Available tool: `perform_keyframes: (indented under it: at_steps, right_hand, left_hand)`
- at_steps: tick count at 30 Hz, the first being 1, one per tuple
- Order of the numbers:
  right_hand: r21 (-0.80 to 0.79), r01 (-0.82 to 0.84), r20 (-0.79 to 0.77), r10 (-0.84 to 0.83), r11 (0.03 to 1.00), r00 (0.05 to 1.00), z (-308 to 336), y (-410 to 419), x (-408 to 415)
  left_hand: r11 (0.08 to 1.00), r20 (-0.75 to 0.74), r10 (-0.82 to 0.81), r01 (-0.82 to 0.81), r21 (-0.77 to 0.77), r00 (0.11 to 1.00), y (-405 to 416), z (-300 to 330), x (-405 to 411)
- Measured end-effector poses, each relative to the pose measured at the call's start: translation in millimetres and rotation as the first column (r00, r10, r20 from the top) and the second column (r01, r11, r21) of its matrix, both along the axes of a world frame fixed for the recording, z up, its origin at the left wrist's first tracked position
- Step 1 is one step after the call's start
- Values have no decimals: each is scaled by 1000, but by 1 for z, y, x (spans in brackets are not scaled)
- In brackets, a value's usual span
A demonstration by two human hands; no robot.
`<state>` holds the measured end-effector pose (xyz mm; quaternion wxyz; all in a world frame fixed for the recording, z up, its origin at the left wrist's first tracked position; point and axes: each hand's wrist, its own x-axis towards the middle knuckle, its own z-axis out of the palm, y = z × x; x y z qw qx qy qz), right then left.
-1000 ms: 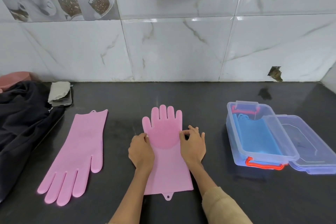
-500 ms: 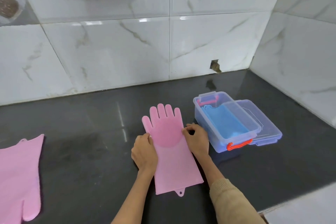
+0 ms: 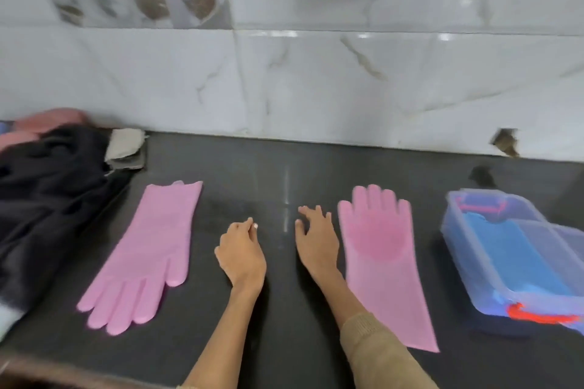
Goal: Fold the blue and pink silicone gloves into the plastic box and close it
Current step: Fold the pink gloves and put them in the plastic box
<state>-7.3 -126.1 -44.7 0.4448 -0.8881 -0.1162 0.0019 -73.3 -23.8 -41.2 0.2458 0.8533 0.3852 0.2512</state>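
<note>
Two pink silicone gloves lie flat on the dark counter. The left pink glove (image 3: 148,254) points its fingers toward me. The right pink glove (image 3: 384,257) points its fingers at the wall, bristle palm up. My left hand (image 3: 241,254) and my right hand (image 3: 316,238) hover over bare counter between the two gloves, both empty with fingers apart; the right hand is just left of the right glove. The clear plastic box (image 3: 455,243) stands at the far right with blue glove material (image 3: 512,257) inside and a red latch (image 3: 534,316) at its near end.
A pile of dark cloth (image 3: 47,193) covers the counter's left end, with a grey folded cloth (image 3: 124,148) and pink items (image 3: 47,121) behind it. The tiled wall (image 3: 284,88) runs along the back. The box's clear lid (image 3: 559,238) leans at its right side.
Both hands have let go of the right pink glove and moved left onto bare counter. The camera has swung left, bringing the left glove and the cloth pile fully into view.
</note>
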Motion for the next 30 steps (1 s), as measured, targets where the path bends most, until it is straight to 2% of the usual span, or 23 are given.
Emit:
perform_keyframes:
  at_steps: [4, 7, 11, 14, 15, 16, 17, 18, 19, 21, 22, 23, 25, 27, 28, 29, 30]
  right_hand:
    - [-53, -276, -52, 274, 960, 960, -10, 69, -34]
    - [-54, -441, -76, 436, 896, 897, -17, 104, -55]
    - [3, -540, -83, 538, 842, 839, -23, 139, -69]
    - [28, -542, -95, 542, 840, 835, -21, 164, -67]
    - [40, -525, -94, 526, 850, 845, -19, 172, -65]
    - [55, -500, -101, 503, 864, 858, -17, 181, -61]
    - [75, -472, -118, 478, 878, 870, -15, 189, -56]
    - [104, -449, -146, 460, 887, 876, -11, 198, -51]
    - [140, -433, -175, 452, 891, 874, -8, 207, -46]
    - [215, -406, -239, 451, 888, 860, -2, 224, -37]
    - [257, -383, -271, 446, 887, 853, 0, 231, -34]
    - [305, -351, -303, 439, 886, 846, 2, 237, -31]
    - [403, -279, -371, 434, 872, 821, 6, 248, -25]
    - [480, -254, -441, 482, 839, 757, 10, 253, -19]
    - [515, -258, -467, 520, 817, 716, 13, 253, -16]
    - [553, -259, -484, 559, 792, 673, 15, 250, -13]
    - [593, -257, -490, 595, 763, 637, 18, 246, -10]
  left_hand:
    - [974, -52, 227, -227, -4, 973, 57, 2, -50]
    - [947, -8, 314, -314, -65, 949, 79, 4, -75]
    - [936, 0, 328, -325, -135, 945, 92, 2, -91]
    - [905, -9, 345, -336, -261, 938, 96, 7, -92]
    - [883, -46, 330, -326, -337, 943, 100, 8, -91]
    - [834, -168, 297, -341, -434, 940, 103, 12, -88]
    - [763, -311, 260, -392, -514, 914, 107, 17, -87]
    - [694, -364, 275, -445, -566, 890, 110, 19, -88]
    - [716, -310, 279, -412, -564, 909, 113, 15, -89]
    - [827, -41, 319, -299, -477, 947, 115, 14, -95]
    - [850, 31, 303, -256, -460, 953, 115, 12, -103]
    - [869, 84, 272, -207, -448, 959, 115, 6, -110]
    - [878, 81, 229, -170, -447, 970, 120, 7, -110]
    - [809, 105, 245, -143, -570, 964, 131, 11, -105]
    - [736, 124, 266, -119, -666, 956, 134, 14, -103]
    - [631, 146, 286, -71, -772, 947, 137, 15, -101]
    - [487, 177, 311, 3, -873, 934, 140, 19, -99]
